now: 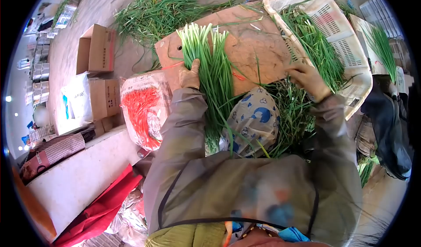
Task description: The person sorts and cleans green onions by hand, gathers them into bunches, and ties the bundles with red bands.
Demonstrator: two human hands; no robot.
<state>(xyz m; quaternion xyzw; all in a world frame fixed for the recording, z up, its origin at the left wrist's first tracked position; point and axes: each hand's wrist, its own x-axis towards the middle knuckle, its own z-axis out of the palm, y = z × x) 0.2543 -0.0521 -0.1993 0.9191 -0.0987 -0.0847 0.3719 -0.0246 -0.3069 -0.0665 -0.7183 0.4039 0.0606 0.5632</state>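
A brown board [258,49] lies in front of me with a bundle of long green stalks [210,71] across its left part, pale ends pointing away. My left hand [190,76], in a tan glove, is wrapped round the left side of the bundle. Over the board's right edge is my right hand [309,79], also gloved, its fingers bent together; what they hold, if anything, is too small to tell. A bit of red tie [239,75] lies beside the bundle. Red ties [142,111] fill a bag to the left.
A white crate [346,41] with green stalks stands at the right. Loose greens [164,10] are heaped beyond the board. Cardboard boxes [104,49] stand at the left. A patterned cloth [256,119] covers my knee. At the far right, another person's dark sleeve [386,119] shows.
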